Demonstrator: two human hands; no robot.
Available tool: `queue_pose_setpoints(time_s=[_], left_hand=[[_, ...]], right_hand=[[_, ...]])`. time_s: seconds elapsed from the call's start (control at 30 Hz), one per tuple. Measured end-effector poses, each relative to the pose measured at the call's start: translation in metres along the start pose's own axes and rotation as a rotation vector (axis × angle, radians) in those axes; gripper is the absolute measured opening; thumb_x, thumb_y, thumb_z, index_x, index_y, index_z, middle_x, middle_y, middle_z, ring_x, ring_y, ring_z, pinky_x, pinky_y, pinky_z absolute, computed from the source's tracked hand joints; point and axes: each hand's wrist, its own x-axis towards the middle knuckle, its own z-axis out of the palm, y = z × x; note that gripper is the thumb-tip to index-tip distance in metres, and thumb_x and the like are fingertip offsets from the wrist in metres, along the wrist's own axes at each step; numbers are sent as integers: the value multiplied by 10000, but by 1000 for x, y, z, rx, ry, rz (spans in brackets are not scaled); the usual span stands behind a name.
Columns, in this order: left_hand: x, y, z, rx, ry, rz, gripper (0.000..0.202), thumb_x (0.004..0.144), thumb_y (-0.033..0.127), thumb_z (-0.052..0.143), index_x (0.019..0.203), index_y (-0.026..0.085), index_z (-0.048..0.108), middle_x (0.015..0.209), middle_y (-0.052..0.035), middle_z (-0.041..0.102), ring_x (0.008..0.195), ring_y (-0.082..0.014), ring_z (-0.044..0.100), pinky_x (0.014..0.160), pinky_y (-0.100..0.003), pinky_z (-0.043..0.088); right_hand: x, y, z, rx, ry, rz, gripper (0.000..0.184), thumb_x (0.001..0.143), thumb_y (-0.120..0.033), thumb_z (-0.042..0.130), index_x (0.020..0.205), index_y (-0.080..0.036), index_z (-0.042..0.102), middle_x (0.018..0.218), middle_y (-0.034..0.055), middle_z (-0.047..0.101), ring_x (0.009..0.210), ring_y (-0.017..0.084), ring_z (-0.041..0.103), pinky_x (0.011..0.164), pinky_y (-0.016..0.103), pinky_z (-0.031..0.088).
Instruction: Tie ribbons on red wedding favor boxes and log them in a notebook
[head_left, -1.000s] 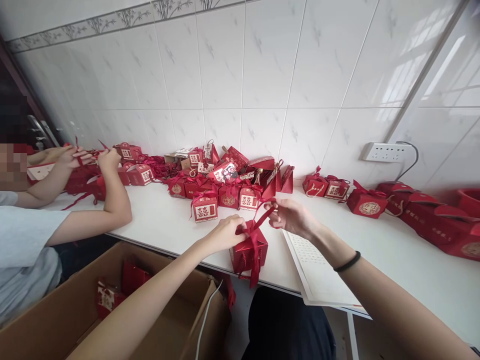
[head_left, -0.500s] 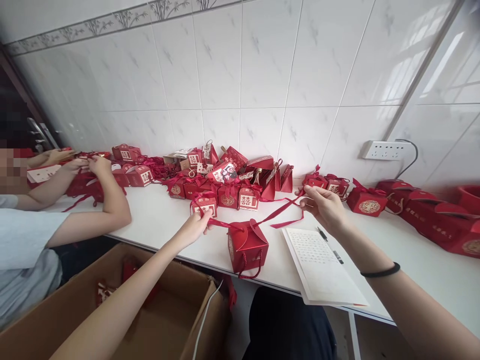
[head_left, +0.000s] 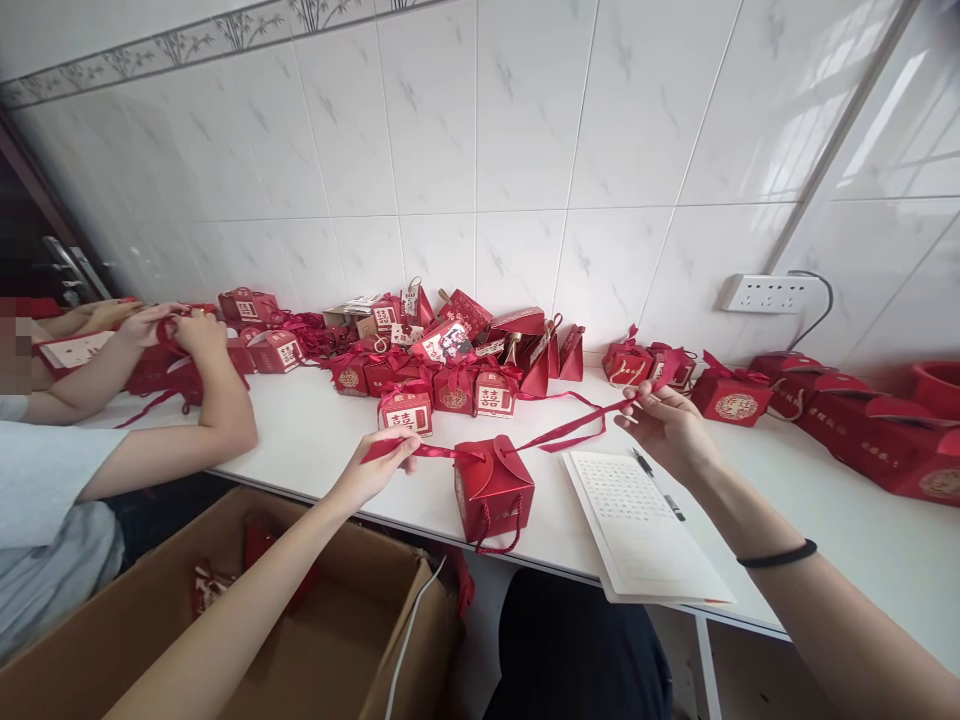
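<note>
A small red gift box [head_left: 493, 490] stands upright near the table's front edge, its top flaps folded together and a twisted cord handle hanging down its front. Red ribbon [head_left: 551, 434] runs through the top and stretches out to both sides. My left hand [head_left: 373, 468] pinches the ribbon's left end, just left of the box. On the other side, my right hand [head_left: 670, 425] grips the right part of the ribbon between thumb and fingers, above the notebook. A loop of that ribbon trails on the table behind.
Several red boxes [head_left: 454, 388] are heaped along the wall, with more boxes [head_left: 862, 420] at right. An open notebook [head_left: 630, 510] and a pen [head_left: 643, 461] lie right of the box. A cardboard carton [head_left: 360, 620] sits below left. A co-worker's hands [head_left: 176, 330] work at far left.
My right hand has moved outward to the right and slightly down, drawing the ribbon straighter. My left hand has shifted slightly left with its end.
</note>
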Motion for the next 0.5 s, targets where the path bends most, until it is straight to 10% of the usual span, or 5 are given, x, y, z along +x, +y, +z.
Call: queue_pose_setpoints(time_s=[0.17, 0.33, 0.5], left_hand=[[4, 4, -4, -231, 78, 8, 372, 641, 509, 677, 669, 142, 617, 765, -47, 586, 637, -113, 506, 641, -255, 442], [0, 8, -24, -152, -7, 54, 312, 621, 453, 715, 563, 157, 632, 827, -63, 591, 802, -162, 533, 723, -259, 448], [-13, 14, -54, 28, -192, 6, 325, 676, 457, 649, 513, 175, 638, 698, -89, 592, 873, -240, 543, 628, -266, 461]], right_hand=[[-6, 9, -2, 71, -114, 93, 153, 657, -324, 533, 545, -224, 503, 622, 39, 411, 588, 182, 425, 578, 360, 412], [-9, 23, -2, -121, -242, 174, 558, 740, -687, 426, 486, -194, 484, 559, 26, 417, 550, 158, 416, 559, 331, 374], [-11, 34, -9, -600, -259, 231, 326, 641, -440, 717, 702, -159, 564, 664, 20, 545, 625, 153, 488, 567, 288, 361]])
